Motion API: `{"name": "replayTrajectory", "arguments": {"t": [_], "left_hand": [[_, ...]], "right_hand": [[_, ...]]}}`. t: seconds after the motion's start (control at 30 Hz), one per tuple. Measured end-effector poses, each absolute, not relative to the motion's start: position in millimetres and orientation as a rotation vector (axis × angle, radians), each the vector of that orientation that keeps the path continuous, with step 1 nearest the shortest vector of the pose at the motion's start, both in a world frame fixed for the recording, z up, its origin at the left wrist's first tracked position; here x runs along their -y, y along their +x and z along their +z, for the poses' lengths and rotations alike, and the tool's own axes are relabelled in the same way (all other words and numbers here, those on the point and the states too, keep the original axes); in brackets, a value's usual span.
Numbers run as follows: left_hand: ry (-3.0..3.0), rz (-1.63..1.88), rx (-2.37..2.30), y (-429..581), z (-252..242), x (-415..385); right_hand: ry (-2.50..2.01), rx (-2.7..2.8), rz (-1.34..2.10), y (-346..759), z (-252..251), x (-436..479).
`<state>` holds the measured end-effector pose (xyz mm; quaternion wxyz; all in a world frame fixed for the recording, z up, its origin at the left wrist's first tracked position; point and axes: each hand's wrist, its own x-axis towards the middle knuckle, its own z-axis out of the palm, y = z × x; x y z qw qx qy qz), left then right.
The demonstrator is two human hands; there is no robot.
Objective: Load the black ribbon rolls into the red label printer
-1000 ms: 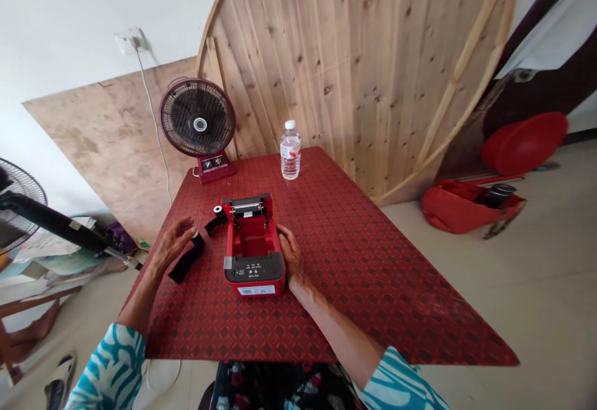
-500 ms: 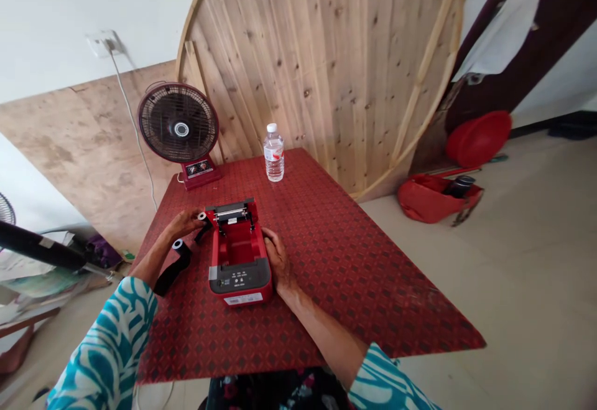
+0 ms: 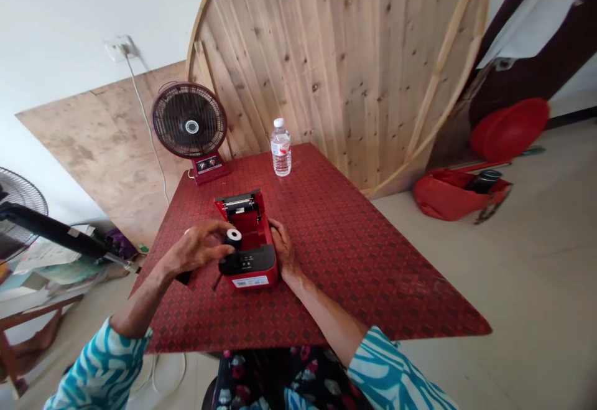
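Observation:
A small red and black label printer (image 3: 250, 278) stands on the table with its lid (image 3: 239, 200) raised, showing the red inside. My left hand (image 3: 200, 247) pinches a black roll with a white core (image 3: 233, 239) between thumb and fingers, over the printer's left side. Dark strip hangs from the roll along the printer's front left corner. Beneath my left wrist, part of a black strip (image 3: 183, 277) shows on the table; the rest is hidden. My right hand (image 3: 285, 251) is closed against the printer's right side, steadying it, with the fingertips partly out of sight.
A water bottle (image 3: 282, 149) and a dark red fan (image 3: 190, 124) stand at the back of the red patterned table (image 3: 354, 260). A round wooden board (image 3: 345, 68) leans behind. On the floor at the right lies a red bag (image 3: 438, 198).
My left hand has come rightward from beside the printer and now carries a black roll over it. My right hand keeps its hold on the printer's side. The view has shifted slightly.

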<state>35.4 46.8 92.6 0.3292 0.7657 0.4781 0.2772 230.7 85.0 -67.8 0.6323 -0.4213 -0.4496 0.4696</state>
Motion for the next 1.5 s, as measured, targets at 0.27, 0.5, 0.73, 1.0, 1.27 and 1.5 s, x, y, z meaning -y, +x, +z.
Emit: {"name": "replayTrajectory", "arguments": {"t": [0.27, 0.5, 0.73, 1.0, 1.27, 1.5], "left_hand": [[2.638, -0.143, -1.409, 81.0, 82.6, -78.9], [2.570, -0.479, -1.436, 99.8, 66.7, -106.9], [2.390, 0.227, -1.387, 64.5, 81.0, -72.4], [2.340, 0.542, -1.289, 49.9, 64.9, -30.1], [2.568, 0.634, -1.365, 55.7, 56.1, -37.5], [2.880, 0.803, -1.248, 68.4, 50.5, -3.8]], "right_hand": [[-0.959, 1.027, 1.090, 229.3, -66.6, -86.7], [-0.929, 1.023, 1.094, 227.9, -68.7, -88.3], [-0.945, 1.017, 1.078, 227.6, -66.5, -87.0], [-0.962, 1.014, 1.059, 228.2, -70.9, -88.8], [-0.975, 1.017, 1.075, 227.8, -70.6, -89.2], [-0.962, 1.025, 1.065, 229.0, -67.8, -87.4]]}}
